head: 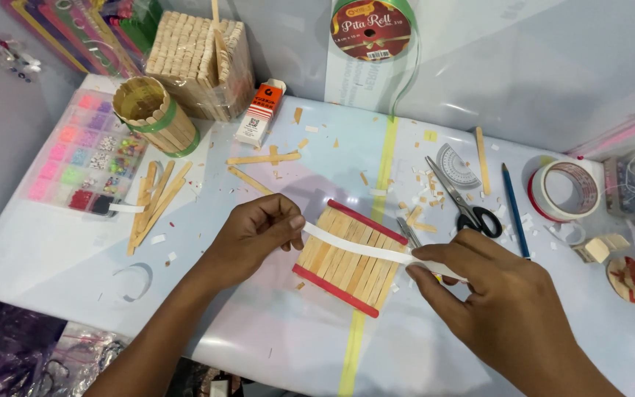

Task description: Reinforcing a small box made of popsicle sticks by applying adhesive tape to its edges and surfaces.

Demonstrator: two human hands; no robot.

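We see the pale counter (pixel 60 257) bearing a stick panel (pixel 350 257) between grips, scissors (pixel 464 202) beyond the right grip (pixel 501 305).

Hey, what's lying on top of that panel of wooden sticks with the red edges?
A white strip stretched across the stick panel, held by the left hand and right hand. Its right end is hidden under the right fingers.

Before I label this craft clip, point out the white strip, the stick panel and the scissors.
white strip (pixel 354 247), head view, on its middle stretch across the panel.
stick panel (pixel 339 266), head view, on the bare wooden sticks below the strip.
scissors (pixel 488 220), head view, on the black handles.
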